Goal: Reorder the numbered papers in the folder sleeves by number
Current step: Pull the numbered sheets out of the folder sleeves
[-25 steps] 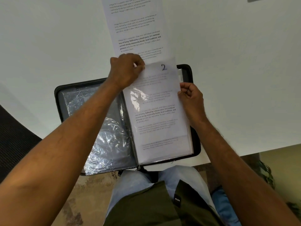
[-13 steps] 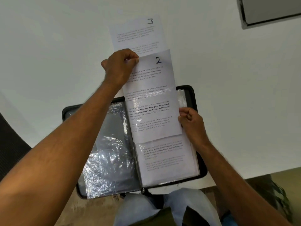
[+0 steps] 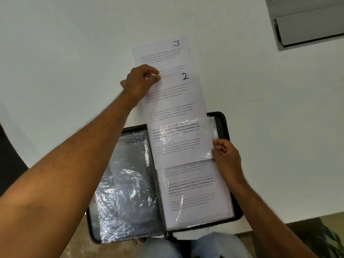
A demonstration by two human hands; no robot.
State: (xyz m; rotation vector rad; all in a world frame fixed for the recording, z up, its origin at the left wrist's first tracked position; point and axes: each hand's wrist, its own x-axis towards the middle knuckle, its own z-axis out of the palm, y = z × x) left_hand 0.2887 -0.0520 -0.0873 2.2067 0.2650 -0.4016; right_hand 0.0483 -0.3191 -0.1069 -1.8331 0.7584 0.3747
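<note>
Head view of an open black folder (image 3: 222,120) lying at the near edge of a white table (image 3: 65,53), with both hands at work on its right-hand page. The left hand (image 3: 138,83) pinches the top left corner of sheet 2 (image 3: 178,112) between thumb and curled fingers. The sheet extends from that hand down toward the right hand, its upper part lying out over the table and its lower part under the glossy film of the right sleeve (image 3: 197,183). The right hand (image 3: 226,155), fingers curled, grips the sleeve's outer edge just beside the lower right corner of sheet 2; whether it also pinches the sheet itself cannot be told. A further printed page shows inside the sleeve below sheet 2, between the two forearms; its number is hidden. Sheet 3 (image 3: 163,51) lies flat on the table just beyond the left hand, its near end covered by the top of sheet 2 and by the left hand's knuckles. The left sleeve (image 3: 126,183), crinkled and reflective, lies under the left forearm, and no printed page shows in it. A grey panel (image 3: 307,25) occupies the far corner, well beyond the right hand.
</note>
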